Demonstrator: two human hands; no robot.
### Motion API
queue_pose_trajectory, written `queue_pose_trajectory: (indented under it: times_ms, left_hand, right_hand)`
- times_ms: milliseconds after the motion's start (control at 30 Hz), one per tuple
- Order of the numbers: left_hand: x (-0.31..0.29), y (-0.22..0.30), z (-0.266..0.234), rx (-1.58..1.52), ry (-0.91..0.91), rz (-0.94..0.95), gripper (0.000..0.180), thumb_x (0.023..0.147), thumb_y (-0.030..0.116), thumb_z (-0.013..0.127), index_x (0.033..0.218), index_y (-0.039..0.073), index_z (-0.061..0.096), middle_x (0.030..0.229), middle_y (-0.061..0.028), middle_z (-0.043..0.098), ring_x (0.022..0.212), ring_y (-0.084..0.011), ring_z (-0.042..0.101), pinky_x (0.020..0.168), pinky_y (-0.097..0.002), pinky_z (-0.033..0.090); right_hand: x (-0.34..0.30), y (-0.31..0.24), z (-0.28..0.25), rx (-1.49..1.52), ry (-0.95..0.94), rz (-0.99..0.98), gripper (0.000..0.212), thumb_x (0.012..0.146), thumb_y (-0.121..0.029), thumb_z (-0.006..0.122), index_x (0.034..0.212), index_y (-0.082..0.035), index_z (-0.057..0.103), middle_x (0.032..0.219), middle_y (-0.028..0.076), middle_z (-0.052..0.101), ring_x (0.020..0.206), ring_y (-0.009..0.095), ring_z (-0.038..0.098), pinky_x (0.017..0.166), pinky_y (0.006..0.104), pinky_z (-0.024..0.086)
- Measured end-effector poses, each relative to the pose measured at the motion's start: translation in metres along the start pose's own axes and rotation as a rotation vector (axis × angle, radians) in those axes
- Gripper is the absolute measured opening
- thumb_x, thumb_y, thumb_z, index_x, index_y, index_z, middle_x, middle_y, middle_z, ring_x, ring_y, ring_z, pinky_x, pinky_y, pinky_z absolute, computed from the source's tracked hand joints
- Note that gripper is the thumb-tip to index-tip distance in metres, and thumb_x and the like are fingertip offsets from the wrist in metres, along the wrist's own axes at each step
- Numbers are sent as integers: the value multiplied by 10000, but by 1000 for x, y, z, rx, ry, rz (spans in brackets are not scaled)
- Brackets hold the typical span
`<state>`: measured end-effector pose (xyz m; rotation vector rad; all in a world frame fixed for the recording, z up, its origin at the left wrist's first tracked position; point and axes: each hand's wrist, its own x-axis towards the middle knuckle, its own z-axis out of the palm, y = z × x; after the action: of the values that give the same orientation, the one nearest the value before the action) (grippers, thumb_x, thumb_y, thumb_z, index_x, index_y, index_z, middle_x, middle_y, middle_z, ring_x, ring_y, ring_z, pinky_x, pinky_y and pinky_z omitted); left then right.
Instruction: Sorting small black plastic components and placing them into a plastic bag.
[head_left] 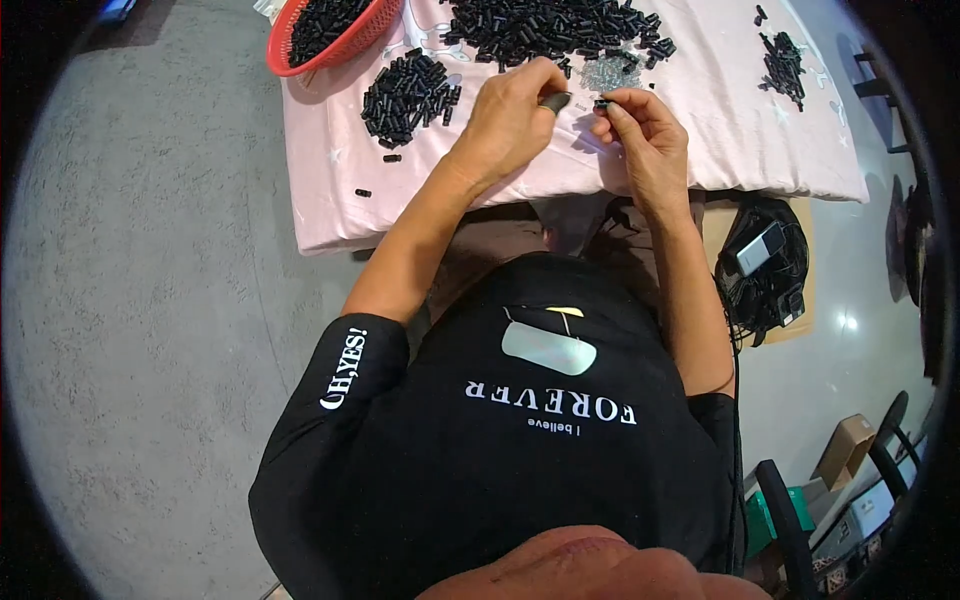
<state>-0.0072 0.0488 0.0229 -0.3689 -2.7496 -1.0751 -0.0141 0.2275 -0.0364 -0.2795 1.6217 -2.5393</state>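
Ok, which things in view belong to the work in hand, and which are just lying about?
Likely in the work:
black piece in right hand
black parts
clear bits
red basket

Apparently just lying about:
cables
white device
brown box

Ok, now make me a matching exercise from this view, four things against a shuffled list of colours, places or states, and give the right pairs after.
1. Basket
2. Tablecloth
3. Right hand
4. Small clear pieces

A. Pinching a small black piece
B. Between the large black heap and the right hand
C. Red
D. Mostly pink

Pairs: 1-C, 2-D, 3-A, 4-B
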Motion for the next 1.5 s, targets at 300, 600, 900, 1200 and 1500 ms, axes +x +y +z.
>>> queue_pose_trajectory:
  times_ms: [300, 600, 900, 1200, 1500]
  left_hand:
    - [-2, 13, 6, -228, -32, -21, 168, 824, 4, 608, 990, -3, 627, 855, -81, 683, 816, -141, 653, 767, -282, 519]
    - [-3, 13, 2, -117, -24, 56, 147, 791, 8, 619, 933, -8, 653, 839, -104, 694, 791, -165, 666, 751, -295, 522]
    - [-6, 14, 8, -179, -22, -48, 74, 835, -9, 640, 906, -16, 659, 824, -81, 693, 747, -111, 640, 692, -264, 519]
    - [-9, 25, 1, -138, -57, -105, 59, 832, 8, 675, 883, -17, 660, 808, -71, 693, 731, -95, 624, 672, -257, 515]
    - [-10, 20, 10, -641, -74, -225, 86, 874, -11, 657, 955, -31, 635, 862, -78, 693, 806, -114, 664, 722, -235, 534]
  right_hand:
    - [2, 2, -2, 52, -31, 3, 158, 961, -30, 565, 1098, 24, 625, 872, 60, 667, 764, 93, 629, 687, 210, 510]
    - [0, -3, -2, 19, -66, 40, 140, 964, -31, 568, 1078, 28, 622, 852, 47, 639, 758, 87, 587, 707, 207, 475]
    - [-3, 0, -3, 18, -99, -39, 141, 964, -32, 562, 1078, 19, 628, 852, 48, 656, 759, 92, 614, 706, 216, 511]
    - [-9, -2, 2, -91, -102, -114, 124, 965, -13, 549, 1059, 30, 620, 842, 46, 645, 775, 96, 615, 718, 223, 516]
    - [-9, -4, 1, -21, -66, -92, 136, 972, -26, 550, 1076, 28, 621, 855, 54, 653, 770, 93, 619, 718, 213, 520]
